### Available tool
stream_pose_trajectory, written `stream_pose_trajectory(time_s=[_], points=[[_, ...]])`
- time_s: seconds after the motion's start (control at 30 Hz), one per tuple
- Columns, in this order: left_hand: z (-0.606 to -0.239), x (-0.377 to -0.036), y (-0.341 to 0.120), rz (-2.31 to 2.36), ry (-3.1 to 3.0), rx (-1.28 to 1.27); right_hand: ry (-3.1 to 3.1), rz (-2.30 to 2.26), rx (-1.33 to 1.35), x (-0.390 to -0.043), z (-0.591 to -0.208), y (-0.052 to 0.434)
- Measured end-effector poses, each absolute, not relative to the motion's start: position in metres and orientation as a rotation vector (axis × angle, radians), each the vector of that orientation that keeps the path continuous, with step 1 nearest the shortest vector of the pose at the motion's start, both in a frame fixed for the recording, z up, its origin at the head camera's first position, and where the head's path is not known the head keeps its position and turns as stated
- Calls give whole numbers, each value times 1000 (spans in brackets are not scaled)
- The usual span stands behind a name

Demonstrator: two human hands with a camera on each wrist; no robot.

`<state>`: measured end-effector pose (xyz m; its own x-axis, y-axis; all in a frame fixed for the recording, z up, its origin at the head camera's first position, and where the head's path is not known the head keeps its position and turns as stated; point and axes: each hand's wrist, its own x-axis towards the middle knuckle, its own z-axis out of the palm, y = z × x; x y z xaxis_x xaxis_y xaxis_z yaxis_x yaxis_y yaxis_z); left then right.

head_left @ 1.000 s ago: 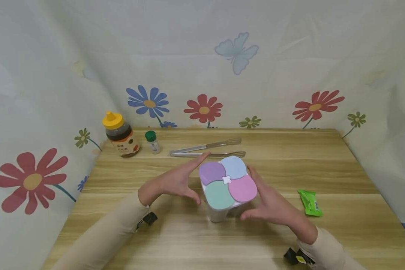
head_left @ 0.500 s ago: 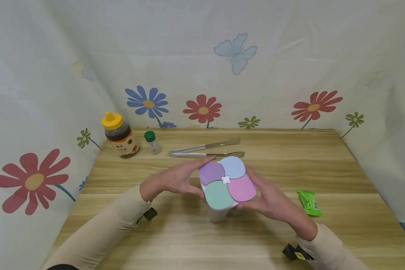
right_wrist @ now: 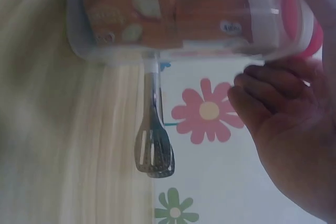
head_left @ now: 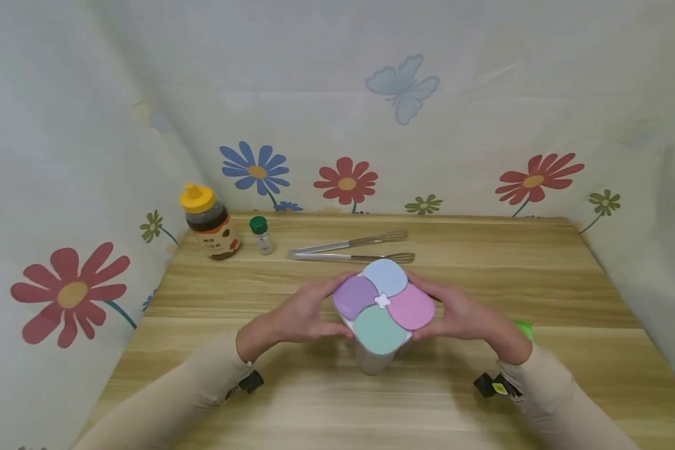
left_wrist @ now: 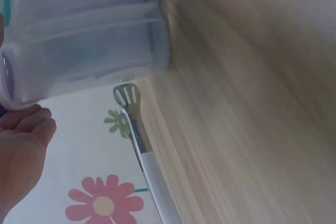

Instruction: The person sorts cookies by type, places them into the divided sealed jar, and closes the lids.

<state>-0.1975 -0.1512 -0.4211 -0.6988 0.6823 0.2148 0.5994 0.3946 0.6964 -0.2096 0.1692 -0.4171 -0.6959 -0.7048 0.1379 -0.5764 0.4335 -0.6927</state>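
From the head view both the left hand (head_left: 300, 315) and right hand (head_left: 461, 315) clasp the four-lidded container (head_left: 384, 303) between them above the table (head_left: 540, 275), while each wrist view shows fingers (right_wrist: 268, 85) curled at its rim, tongs (left_wrist: 137, 129) beyond.

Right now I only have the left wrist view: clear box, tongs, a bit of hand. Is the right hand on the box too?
Observer: Yes. In the head view the right hand grips the box at its top rim, opposite the left hand.
Operator: What's on top?
Observer: A lid with four flaps, purple, blue, pink and green, around a white centre.
Operator: Anything inside?
Observer: The right wrist view shows an orange printed packet through the clear wall.
Operator: What else is near the tongs?
Observer: A yellow-capped bottle and a small green-capped jar stand left of the tongs, at the back.
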Motion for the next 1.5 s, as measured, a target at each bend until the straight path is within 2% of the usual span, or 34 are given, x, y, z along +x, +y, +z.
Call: stream_pose_trajectory(time_s=[0.23, 0.5, 0.97, 1.13, 1.5], points=[[-422, -188, -145, 1210, 2568, 1095, 2445, -1098, -1150, -215, -416, 177], [-411, -201, -154, 969, 2590, 1113, 2535, -1096, -1250, -206, -418, 180], [-394, -241, -152, 835, 2419, 1363, 2776, -1143, -884, -151, -412, 165], [-396, -246, -147, 826, 2380, 1433, 2792, -1126, -846, -146, -412, 159], [-401, -246, -145, 800, 2402, 1391, 2916, -1113, -865, -151, -417, 156]])
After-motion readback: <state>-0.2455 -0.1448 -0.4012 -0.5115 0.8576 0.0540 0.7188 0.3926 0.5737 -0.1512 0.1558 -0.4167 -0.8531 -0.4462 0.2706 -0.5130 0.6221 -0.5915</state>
